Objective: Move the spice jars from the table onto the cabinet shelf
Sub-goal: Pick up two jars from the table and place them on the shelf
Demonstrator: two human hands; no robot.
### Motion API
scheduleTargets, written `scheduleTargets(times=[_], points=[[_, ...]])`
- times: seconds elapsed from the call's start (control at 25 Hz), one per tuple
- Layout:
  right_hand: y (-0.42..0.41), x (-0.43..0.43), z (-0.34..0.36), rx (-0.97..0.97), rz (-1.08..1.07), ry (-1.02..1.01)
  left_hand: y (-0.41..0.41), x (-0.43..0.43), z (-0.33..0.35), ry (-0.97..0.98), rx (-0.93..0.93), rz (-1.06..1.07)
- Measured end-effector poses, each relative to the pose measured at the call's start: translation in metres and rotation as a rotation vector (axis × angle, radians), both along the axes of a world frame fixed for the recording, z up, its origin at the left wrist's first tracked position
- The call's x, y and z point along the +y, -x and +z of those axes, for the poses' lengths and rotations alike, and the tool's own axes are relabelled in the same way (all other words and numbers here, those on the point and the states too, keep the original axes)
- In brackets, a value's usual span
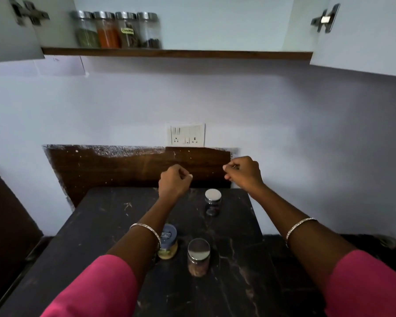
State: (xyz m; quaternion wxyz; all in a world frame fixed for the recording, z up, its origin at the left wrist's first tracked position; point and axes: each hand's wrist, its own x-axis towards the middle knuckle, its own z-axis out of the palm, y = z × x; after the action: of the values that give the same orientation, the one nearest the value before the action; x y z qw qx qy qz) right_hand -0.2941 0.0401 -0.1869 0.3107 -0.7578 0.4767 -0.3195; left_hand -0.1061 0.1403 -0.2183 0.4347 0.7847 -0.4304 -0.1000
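Three spice jars stand on the dark table (96, 225): a small dark jar with a steel lid (212, 202) at the back, a blue-lidded jar (168, 242) partly behind my left forearm, and a steel-lidded jar (198, 257) in front. My left hand (173, 181) hovers above the table's far edge, fingers curled, holding nothing. My right hand (244, 171) hangs level with it to the right, also curled and empty. Several glass jars (114, 29) stand in a row at the left of the cabinet shelf (192, 53) overhead.
Both cabinet doors (364, 30) hang open at the sides, hinges showing. The shelf is bare to the right of the jar row. A wall socket panel (186, 135) sits above a dark wooden backboard (124, 165). A dark chair (7, 213) stands left of the table.
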Motion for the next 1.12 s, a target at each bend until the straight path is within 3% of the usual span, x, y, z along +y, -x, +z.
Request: scheduleTargets(times=[0.24,0.36,0.76,0.92,1.12], points=[[0.008,-0.029,-0.086,0.137,-0.054,-0.167,-0.006,-0.020,-0.088,-0.368,0.056,-0.230],[0.005,-0.048,-0.115,0.204,-0.069,-0.244,-0.009,-0.030,-0.120,-0.462,0.056,-0.284],[-0.062,-0.113,-0.183,0.319,-0.073,-0.506,-0.024,-0.126,-0.181,-0.451,0.122,-0.262],[-0.079,-0.130,-0.206,0.272,-0.064,-0.643,-0.034,-0.167,-0.203,-0.451,0.194,-0.283],[-0.079,-0.146,-0.227,0.186,-0.098,-0.660,-0.046,-0.207,-0.223,-0.474,0.258,-0.340]])
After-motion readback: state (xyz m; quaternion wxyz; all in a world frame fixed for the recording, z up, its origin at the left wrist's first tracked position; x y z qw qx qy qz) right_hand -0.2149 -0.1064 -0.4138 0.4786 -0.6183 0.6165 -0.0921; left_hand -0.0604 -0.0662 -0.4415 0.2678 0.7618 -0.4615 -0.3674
